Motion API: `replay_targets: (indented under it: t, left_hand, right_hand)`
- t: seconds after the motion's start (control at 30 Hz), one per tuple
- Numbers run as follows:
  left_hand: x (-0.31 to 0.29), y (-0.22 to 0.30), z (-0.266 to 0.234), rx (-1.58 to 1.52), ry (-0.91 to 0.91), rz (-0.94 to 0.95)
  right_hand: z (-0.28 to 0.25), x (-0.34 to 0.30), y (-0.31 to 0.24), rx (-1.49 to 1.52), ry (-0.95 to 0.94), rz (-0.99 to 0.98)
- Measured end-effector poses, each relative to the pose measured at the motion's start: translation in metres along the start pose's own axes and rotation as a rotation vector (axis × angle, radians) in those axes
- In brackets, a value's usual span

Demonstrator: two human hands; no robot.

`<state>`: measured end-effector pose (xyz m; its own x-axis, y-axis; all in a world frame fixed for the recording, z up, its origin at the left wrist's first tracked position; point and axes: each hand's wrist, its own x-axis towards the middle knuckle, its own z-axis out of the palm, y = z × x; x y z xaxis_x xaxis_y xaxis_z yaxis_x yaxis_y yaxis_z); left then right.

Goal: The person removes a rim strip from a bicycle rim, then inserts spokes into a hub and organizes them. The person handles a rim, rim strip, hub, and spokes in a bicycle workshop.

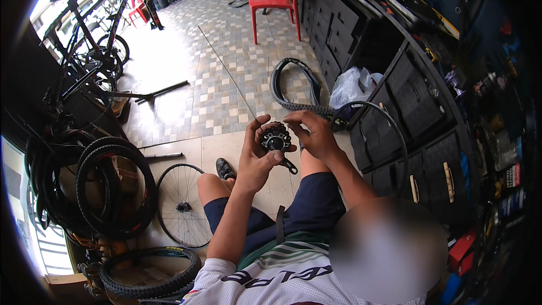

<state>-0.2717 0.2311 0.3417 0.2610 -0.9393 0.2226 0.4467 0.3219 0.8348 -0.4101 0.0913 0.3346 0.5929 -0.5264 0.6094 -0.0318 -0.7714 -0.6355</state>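
In front of my lap, my left hand (257, 155) is closed round a round black bicycle part (275, 138). It has a notched edge, silver bits on its face and a short black arm (289, 165) sticking out below. A long thin wire (226, 69) rises from beside my left fingers toward the far left; where it ends at the hand is hidden. My right hand (314, 135) is beside the part's upper right edge, its fingers curled and the index fingertip close to the rim. Whatever those fingers pinch, if anything, is too small to make out.
Bicycle tyres (116, 186) hang at left, beside a spoked wheel (183, 206). Another tyre (141, 271) lies below them. Ahead are a loose tyre (293, 82), a plastic bag (351, 87) and a red chair (275, 0). Black drawers (389, 124) line the right; a bicycle (84, 51) stands far left.
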Motion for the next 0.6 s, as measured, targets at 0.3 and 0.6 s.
replay_targets:
  t: [0.3, 0.6]
  left_hand:
    - [-0.001, -0.009, -0.013, -0.016, 0.046, -0.036]
    - [0.007, -0.024, -0.034, -0.023, -0.084, 0.094]
  right_hand:
    - [-0.007, -0.016, -0.036, 0.066, -0.064, -0.181]
    - [-0.011, -0.039, -0.063, -0.153, 0.060, -0.400]
